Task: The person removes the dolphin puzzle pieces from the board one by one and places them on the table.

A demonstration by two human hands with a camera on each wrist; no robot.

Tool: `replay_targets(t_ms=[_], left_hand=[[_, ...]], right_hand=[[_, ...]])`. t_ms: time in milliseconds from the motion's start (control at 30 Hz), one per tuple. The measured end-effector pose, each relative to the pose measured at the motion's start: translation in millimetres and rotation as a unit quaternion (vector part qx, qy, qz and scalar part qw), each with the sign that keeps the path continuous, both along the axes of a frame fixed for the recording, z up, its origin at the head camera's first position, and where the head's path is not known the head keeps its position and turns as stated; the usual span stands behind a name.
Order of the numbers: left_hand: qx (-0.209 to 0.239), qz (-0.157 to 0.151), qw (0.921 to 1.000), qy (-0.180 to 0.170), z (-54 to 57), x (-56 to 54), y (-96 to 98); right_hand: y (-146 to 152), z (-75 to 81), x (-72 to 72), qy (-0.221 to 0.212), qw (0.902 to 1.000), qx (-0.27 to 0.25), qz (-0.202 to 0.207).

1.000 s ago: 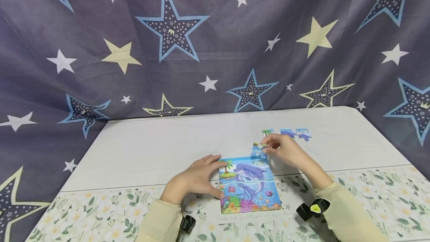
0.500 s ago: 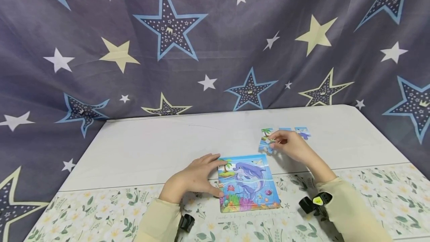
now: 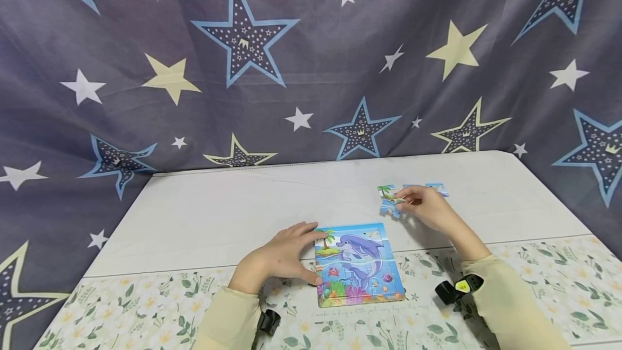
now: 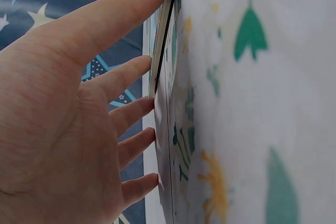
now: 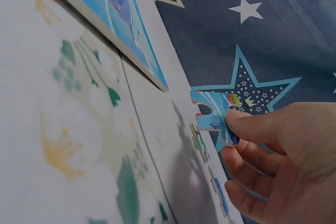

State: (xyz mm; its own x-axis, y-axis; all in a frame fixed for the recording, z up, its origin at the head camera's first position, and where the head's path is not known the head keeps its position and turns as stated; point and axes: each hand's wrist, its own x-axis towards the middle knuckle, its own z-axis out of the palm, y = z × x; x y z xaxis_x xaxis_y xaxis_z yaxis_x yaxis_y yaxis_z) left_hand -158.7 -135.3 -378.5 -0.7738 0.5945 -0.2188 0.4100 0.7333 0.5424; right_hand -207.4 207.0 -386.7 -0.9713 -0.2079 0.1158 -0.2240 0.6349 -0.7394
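A dolphin picture puzzle board (image 3: pixel 351 227) lies flat on the table. My left hand (image 3: pixel 277 258) rests at its left edge, thumb and fingers spread, some fingertips touching the board; the left wrist view shows these fingers (image 4: pixel 131 114) fairly straight. My right hand (image 3: pixel 432 209) pinches a blue jigsaw piece (image 5: pixel 212 111) between thumb and fingers, raised above the table beyond the board's upper right corner. Just behind it lies a palm-tree jigsaw piece (image 3: pixel 385 190). Two more blue jigsaw pieces lie to its right, partly hidden by the hand, one at the far right (image 3: pixel 439 188).
The table has a white cloth (image 3: pixel 243 209) at the back and a floral cloth (image 3: pixel 160 307) in front. A dark star-patterned curtain (image 3: pixel 301 69) hangs behind the table. Black wrist cameras (image 3: pixel 269 322) sit on both sleeves.
My right hand has carried the jigsaw piece from the board's upper edge back and right, close to the loose palm-tree piece, and tilted it. The left hand stays at the board's left edge.
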Motion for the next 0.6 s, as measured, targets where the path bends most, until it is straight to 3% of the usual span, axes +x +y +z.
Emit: replay_targets(t_ms=[600], left_hand=[[-0.005, 0.003, 1.0000, -0.001, 0.7, 0.3, -0.1]], right_hand=[[4.1, -7.0, -2.0, 0.018, 0.9998, 0.010, -0.003]])
